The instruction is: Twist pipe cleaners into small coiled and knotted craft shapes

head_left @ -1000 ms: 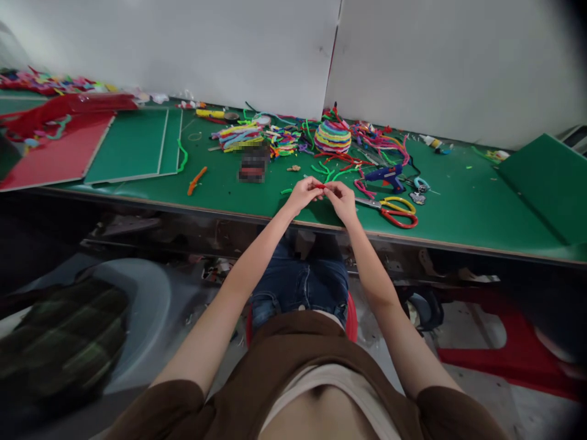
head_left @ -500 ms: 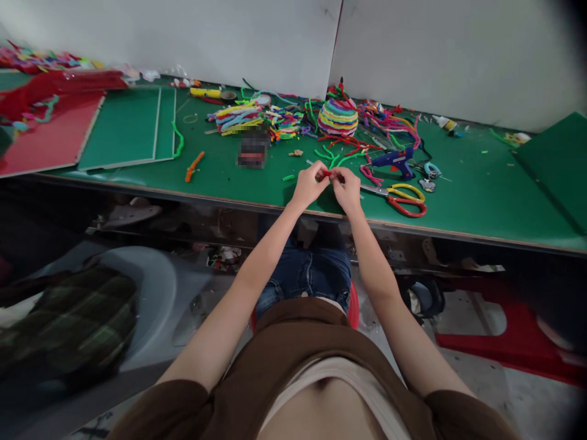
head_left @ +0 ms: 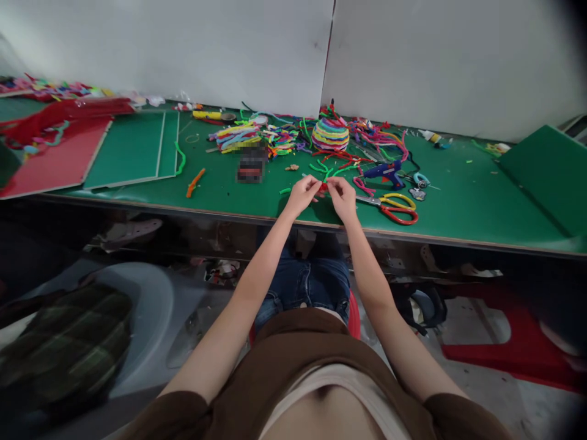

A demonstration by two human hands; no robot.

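Close together over the near part of the green table, my left hand and my right hand pinch a small red pipe cleaner piece from both sides. Green pipe cleaners fan out just beyond my fingertips; whether they join the red piece, I cannot tell. Scissors with a yellow and a red handle lie right of my right hand. Behind them rests a blue glue gun. A short green pipe cleaner piece is left of my left hand.
A striped, multicoloured ball stands at the back, between bundles of pipe cleaners and a pink tangle. A blurred dark object and an orange pipe cleaner lie leftward. Green panels flank the left side.
The view has shifted, so the table items appear slightly lower and to the left. My fingers have moved a little around the red piece, and more of it shows below them.
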